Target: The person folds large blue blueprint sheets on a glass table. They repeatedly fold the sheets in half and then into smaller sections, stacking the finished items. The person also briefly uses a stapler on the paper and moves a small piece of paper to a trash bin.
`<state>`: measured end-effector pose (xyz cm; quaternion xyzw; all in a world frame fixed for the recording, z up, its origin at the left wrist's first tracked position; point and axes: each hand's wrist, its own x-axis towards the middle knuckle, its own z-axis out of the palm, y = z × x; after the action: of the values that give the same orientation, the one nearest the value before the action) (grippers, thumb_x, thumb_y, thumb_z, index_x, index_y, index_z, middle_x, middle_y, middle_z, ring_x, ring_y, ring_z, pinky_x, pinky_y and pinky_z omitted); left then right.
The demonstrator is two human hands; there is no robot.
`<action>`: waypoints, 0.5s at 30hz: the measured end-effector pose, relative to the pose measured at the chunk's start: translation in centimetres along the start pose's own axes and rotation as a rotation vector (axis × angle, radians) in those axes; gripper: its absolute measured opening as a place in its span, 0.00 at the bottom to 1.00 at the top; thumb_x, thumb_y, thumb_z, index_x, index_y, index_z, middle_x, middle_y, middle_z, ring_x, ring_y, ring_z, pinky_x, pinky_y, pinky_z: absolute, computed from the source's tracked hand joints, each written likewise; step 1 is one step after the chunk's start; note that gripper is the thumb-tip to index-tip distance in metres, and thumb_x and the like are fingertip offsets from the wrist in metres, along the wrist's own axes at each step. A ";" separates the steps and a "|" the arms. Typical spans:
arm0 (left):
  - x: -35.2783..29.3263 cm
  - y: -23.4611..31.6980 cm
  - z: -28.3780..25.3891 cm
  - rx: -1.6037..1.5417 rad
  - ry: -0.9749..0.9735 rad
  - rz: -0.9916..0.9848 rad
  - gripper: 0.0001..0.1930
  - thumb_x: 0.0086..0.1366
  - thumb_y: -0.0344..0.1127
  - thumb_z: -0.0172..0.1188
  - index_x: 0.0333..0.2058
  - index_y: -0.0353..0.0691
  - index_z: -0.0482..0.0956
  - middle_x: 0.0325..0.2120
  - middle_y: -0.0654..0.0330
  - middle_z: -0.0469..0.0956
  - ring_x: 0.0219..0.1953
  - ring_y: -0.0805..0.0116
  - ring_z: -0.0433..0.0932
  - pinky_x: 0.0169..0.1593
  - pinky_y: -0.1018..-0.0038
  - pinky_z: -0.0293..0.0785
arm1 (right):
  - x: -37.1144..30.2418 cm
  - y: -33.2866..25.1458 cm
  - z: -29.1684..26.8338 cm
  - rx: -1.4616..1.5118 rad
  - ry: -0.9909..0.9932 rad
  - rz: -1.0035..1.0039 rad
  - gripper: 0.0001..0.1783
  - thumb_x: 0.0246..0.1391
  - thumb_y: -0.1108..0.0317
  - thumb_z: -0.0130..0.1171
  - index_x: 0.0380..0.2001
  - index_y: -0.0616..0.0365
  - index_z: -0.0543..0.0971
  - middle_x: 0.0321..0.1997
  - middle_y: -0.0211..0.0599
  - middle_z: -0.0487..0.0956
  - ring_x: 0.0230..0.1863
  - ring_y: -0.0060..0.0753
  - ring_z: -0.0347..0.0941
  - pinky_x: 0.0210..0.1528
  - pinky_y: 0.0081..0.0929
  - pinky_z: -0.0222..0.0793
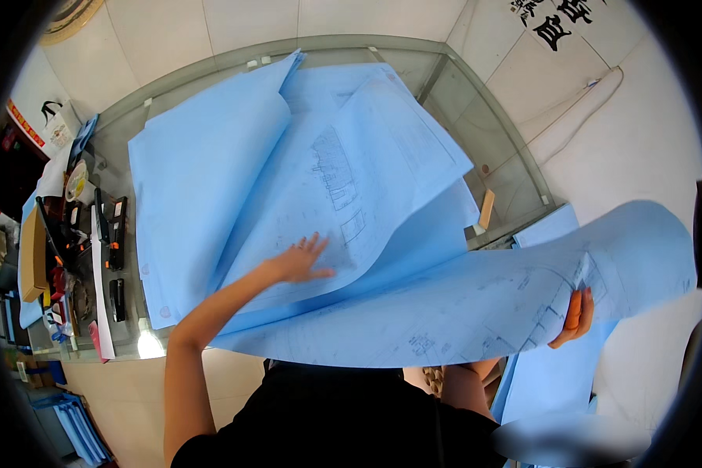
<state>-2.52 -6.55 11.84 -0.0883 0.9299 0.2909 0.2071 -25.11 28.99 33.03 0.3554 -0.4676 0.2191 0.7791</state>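
Large blue drawing sheets [203, 156] lie spread and overlapping on a glass table [515, 132]. My left hand [300, 261] rests with fingers spread on a blue sheet with a line drawing [382, 140]. At the right, my right hand [576, 318] grips the edge of another blue drawing sheet [476, 288]. That sheet curves up off the table's near side and stretches across in front of my body to the far right. An orange band or cover shows on one finger of my right hand. My right forearm is mostly hidden under the sheet.
Black staplers [117, 234], a long white strip [101, 285] and a cardboard box [33, 253] crowd the table's left end. A small wooden block [487, 209] sits by the right edge. More blue sheets [558, 374] lie lower right; folded blue ones [78, 425] stand lower left.
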 end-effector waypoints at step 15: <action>7.5 3.3 13.3 0.210 0.256 0.407 0.37 0.62 0.33 0.54 0.68 0.53 0.47 0.68 0.42 0.38 0.68 0.32 0.39 0.65 0.38 0.44 | 2.2 -1.9 -5.6 -0.139 0.039 0.122 0.28 0.54 0.50 0.50 0.32 0.70 0.80 0.37 0.54 0.78 0.39 0.45 0.76 0.45 0.39 0.72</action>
<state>-5.72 3.47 0.31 0.0866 0.9723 0.2148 0.0327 -19.61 32.04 32.59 0.2671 -0.4873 0.2399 0.7960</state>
